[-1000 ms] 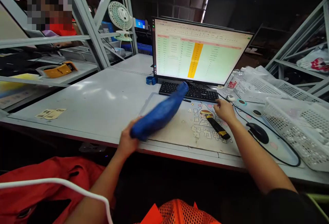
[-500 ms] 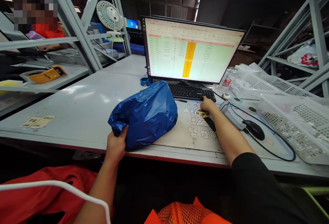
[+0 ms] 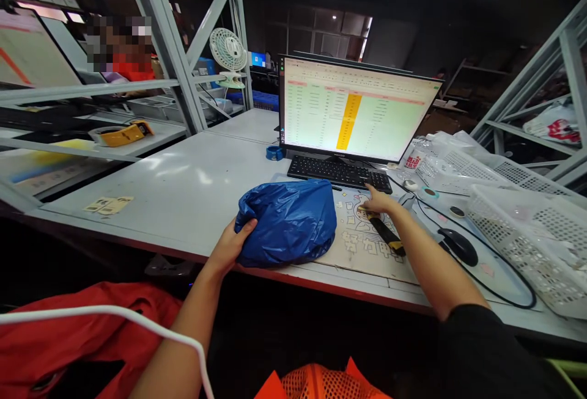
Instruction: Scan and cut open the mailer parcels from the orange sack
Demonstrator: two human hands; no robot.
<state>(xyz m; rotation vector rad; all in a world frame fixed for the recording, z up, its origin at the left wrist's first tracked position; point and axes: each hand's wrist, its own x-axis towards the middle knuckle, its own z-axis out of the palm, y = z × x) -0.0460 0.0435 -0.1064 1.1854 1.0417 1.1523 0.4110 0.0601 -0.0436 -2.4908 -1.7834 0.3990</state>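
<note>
My left hand [image 3: 232, 241] grips the gathered left end of a blue plastic bag [image 3: 288, 222], its thumb on top. The bag looks filled, and its contents are hidden. It rests near the desk's front edge. My right hand [image 3: 378, 201] holds nothing; its index finger stretches to the front edge of the black keyboard [image 3: 337, 171], toward the lower right keys. Just below that hand, a yellow and black utility knife [image 3: 387, 235] lies on the printed desk mat [image 3: 339, 252]. Behind the keyboard a monitor [image 3: 316, 112] displays a spreadsheet with an orange column.
White perforated baskets [image 3: 513, 228] stand at the right, beside a black mouse [image 3: 460, 246] and its cable. A blue tape roll [image 3: 274, 153] sits left of the keyboard. Paper labels [image 3: 109, 205] lie at the desk's left. Beyond the metal frame [image 3: 183, 81], a person is visible.
The view has shifted, so the desk appears further right and lower. The selected cell on the screen has changed. My left hand keeps its hold on the bag; my right index finger stays at the keyboard.
</note>
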